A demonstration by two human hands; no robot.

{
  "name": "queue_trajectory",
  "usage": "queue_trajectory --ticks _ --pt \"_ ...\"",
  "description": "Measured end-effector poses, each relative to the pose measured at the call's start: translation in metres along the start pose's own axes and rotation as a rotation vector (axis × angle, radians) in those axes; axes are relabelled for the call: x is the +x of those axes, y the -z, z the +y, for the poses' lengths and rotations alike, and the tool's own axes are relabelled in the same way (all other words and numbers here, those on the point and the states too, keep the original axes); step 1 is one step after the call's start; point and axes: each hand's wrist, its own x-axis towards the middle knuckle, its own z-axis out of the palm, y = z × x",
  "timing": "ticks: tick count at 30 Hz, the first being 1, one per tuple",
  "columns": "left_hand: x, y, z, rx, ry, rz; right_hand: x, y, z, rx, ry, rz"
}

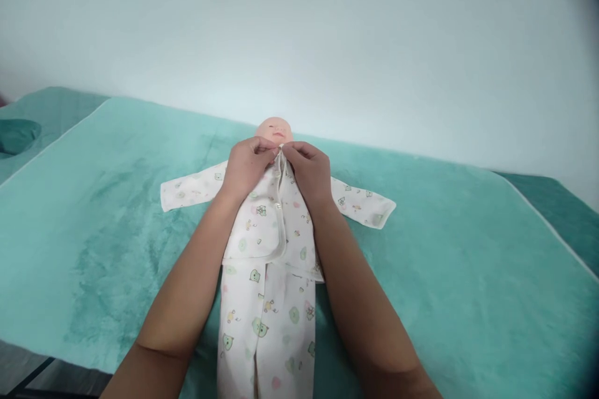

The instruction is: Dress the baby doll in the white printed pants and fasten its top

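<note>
A baby doll (pixel 276 128) lies on its back, head toward the wall, dressed in a white printed jacket (pixel 255 224) and matching trousers (pixel 287 324). Both jacket sleeves stretch out sideways. At the neckline, my left hand (pixel 250 165) pinches one front edge of the jacket between thumb and fingers. My right hand (pixel 311 168) pinches the other edge right beside it, and the two hands nearly meet under the doll's chin. Lower on the chest, the front edges lie close together with a small fastener (pixel 279 206) visible. My fingers partly hide the collar.
A teal plush blanket (pixel 444 262) with a pale edge covers the table under the doll. Behind it rises a white wall (pixel 299 31). A darker green fold of cloth (pixel 19 136) lies at the far left, and a dark metal frame (pixel 32 377) shows below the blanket's left edge.
</note>
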Motion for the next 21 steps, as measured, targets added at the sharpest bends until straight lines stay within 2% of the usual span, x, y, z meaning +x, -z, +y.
queue_trajectory --ticks 6,11,15,21 --pt "0.000 -0.001 0.000 -0.004 0.004 0.015 0.000 0.003 0.000 -0.080 0.034 -0.054" --pt "-0.001 0.001 0.002 -0.054 0.024 -0.001 0.002 0.006 0.004 0.001 0.056 -0.111" --pt "-0.002 0.001 0.004 -0.047 0.013 -0.025 0.003 0.009 0.005 0.018 0.026 -0.199" --pt "0.000 0.001 0.002 -0.063 0.035 -0.050 0.005 0.014 0.003 -0.041 0.055 -0.333"
